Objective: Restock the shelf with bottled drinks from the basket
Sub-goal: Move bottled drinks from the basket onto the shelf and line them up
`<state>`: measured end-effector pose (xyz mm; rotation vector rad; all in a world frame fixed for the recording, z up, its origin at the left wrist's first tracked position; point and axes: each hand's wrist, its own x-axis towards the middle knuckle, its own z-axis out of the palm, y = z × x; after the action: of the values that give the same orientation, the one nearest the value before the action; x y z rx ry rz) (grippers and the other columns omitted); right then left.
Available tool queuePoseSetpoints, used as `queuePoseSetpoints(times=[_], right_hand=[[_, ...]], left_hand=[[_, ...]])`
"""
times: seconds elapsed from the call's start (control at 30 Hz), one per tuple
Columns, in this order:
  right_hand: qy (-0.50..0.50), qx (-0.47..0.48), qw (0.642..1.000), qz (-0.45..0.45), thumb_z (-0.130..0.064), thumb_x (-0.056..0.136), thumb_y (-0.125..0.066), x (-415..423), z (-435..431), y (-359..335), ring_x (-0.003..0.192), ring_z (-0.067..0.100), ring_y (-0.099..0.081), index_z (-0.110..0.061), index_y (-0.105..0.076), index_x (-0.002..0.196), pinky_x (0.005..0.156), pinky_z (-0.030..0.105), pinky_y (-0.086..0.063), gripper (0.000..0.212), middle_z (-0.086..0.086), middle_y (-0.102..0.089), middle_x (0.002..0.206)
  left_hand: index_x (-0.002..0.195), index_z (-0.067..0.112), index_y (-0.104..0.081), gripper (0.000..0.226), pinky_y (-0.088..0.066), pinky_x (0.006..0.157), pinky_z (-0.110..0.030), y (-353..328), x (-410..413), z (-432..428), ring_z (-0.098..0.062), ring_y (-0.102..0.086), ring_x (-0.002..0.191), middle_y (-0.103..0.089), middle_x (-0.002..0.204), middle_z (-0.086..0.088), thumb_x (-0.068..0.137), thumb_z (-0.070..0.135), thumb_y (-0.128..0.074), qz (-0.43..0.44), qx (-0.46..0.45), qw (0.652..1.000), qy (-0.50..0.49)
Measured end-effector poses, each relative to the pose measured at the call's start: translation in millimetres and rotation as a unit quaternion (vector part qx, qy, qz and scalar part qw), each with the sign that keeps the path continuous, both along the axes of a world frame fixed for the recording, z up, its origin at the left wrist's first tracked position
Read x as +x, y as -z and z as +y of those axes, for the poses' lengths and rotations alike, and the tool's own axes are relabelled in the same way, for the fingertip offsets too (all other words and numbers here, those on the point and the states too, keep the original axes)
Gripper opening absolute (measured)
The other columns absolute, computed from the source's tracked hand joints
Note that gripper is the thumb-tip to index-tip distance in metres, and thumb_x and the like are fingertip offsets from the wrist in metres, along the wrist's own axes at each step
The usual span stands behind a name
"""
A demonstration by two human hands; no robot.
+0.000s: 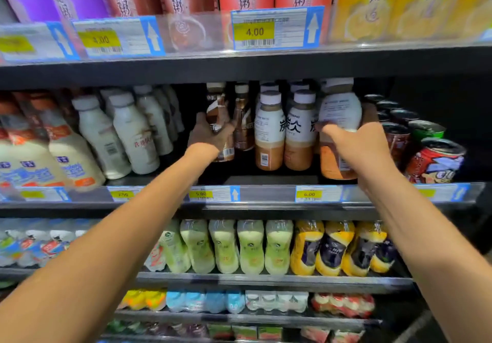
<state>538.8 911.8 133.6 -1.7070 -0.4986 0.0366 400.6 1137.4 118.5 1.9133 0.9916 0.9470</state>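
Probably full and heavy, these slick, stiff bottles suit a mid-body hold: the left hand [210, 137] clamps its fingers [226, 132] round the brown bottle [217, 108], while the right hand [356, 143] wraps the white-labelled bottle [339, 108].

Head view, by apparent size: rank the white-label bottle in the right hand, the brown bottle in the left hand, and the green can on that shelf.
1. white-label bottle, clearly largest.
2. brown bottle, slimmer, partly covered by the left hand.
3. green can, only its top part showing.
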Motion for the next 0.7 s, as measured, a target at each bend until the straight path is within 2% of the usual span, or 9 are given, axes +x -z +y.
queuePoseSetpoints(times=[0.07,0.13,0.23,0.33,0.43,0.53,0.63,0.7], right_hand=[[0.0,0.01,1.0,-0.013,-0.039,0.06,-0.081,6.0,0.7,3.1,0.091,0.015,-0.069,-0.031,-0.056,0.109,0.082,0.04,-0.058,0.055,-0.01,-0.071,0.096],[-0.003,0.012,1.0,-0.013,-0.039,0.057,-0.084,12.6,2.2,7.1,0.091,0.014,-0.07,-0.033,-0.057,0.111,0.083,0.043,-0.059,0.061,-0.009,-0.072,0.099],[0.004,-0.002,1.0,-0.01,-0.035,0.059,-0.086,20.4,3.6,15.2,0.092,0.016,-0.069,-0.03,-0.061,0.106,0.086,0.044,-0.058,0.053,-0.006,-0.072,0.102],[0.015,-0.017,1.0,-0.008,-0.034,0.058,-0.087,28.0,5.1,24.6,0.092,0.017,-0.069,-0.024,-0.062,0.109,0.082,0.042,-0.059,0.057,-0.004,-0.072,0.102],[0.02,-0.033,0.999,-0.012,-0.031,0.06,-0.084,35.4,9.5,31.8,0.09,0.02,-0.069,-0.019,-0.062,0.1,0.077,0.04,-0.059,0.048,0.002,-0.072,0.101],[0.023,-0.04,0.999,-0.016,-0.028,0.065,-0.083,37.6,14.0,32.1,0.09,0.021,-0.067,-0.019,-0.059,0.094,0.079,0.039,-0.058,0.039,0.005,-0.07,0.104],[0.013,-0.027,0.999,-0.017,-0.033,0.057,-0.085,40.4,16.8,32.8,0.098,0.022,-0.067,-0.021,-0.058,0.116,0.086,0.041,-0.057,0.066,0.001,-0.069,0.11],[-0.002,-0.019,0.999,-0.027,-0.026,0.059,-0.086,42.3,16.5,31.7,0.099,0.022,-0.067,-0.023,-0.056,0.122,0.088,0.044,-0.057,0.069,0.001,-0.069,0.112]], left_hand=[[0.121,0.007,-0.05,0.055,-0.044,0.085,-0.03,5.1,4.4,15.7,-0.028,-0.061,0.105,-0.065,0.116,-0.011,0.085,0.042,-0.072,0.019,0.02,1.0,0.012],[0.116,0.008,-0.054,0.054,-0.049,0.087,-0.032,8.9,7.0,27.2,-0.028,-0.063,0.104,-0.067,0.114,-0.01,0.079,0.041,-0.078,0.028,0.021,0.999,0.024],[0.115,0.01,-0.057,0.056,-0.053,0.089,-0.036,15.7,8.9,42.5,-0.025,-0.065,0.103,-0.068,0.113,-0.007,0.073,0.035,-0.085,0.039,0.018,0.998,0.047],[0.117,0.01,-0.058,0.056,-0.053,0.091,-0.036,19.7,10.3,49.6,-0.022,-0.065,0.103,-0.068,0.115,-0.006,0.072,0.03,-0.086,0.033,0.025,0.997,0.06],[0.117,0.008,-0.058,0.055,-0.048,0.083,-0.029,20.2,13.4,56.5,-0.019,-0.063,0.1,-0.067,0.111,-0.004,0.073,0.027,-0.086,0.047,0.047,0.995,0.071],[0.119,0.005,-0.053,0.062,-0.041,0.079,-0.026,17.5,15.7,60.8,-0.016,-0.058,0.096,-0.062,0.106,-0.002,0.073,0.027,-0.087,0.061,0.067,0.994,0.059],[0.114,0.008,-0.044,0.065,-0.039,0.076,-0.026,16.3,19.1,66.7,-0.017,-0.056,0.095,-0.057,0.105,-0.001,0.071,0.028,-0.088,0.063,0.072,0.995,0.04],[0.107,0.013,-0.039,0.065,-0.038,0.075,-0.026,15.7,21.2,71.6,-0.016,-0.055,0.093,-0.056,0.104,-0.001,0.07,0.029,-0.089,0.067,0.07,0.995,0.036]])
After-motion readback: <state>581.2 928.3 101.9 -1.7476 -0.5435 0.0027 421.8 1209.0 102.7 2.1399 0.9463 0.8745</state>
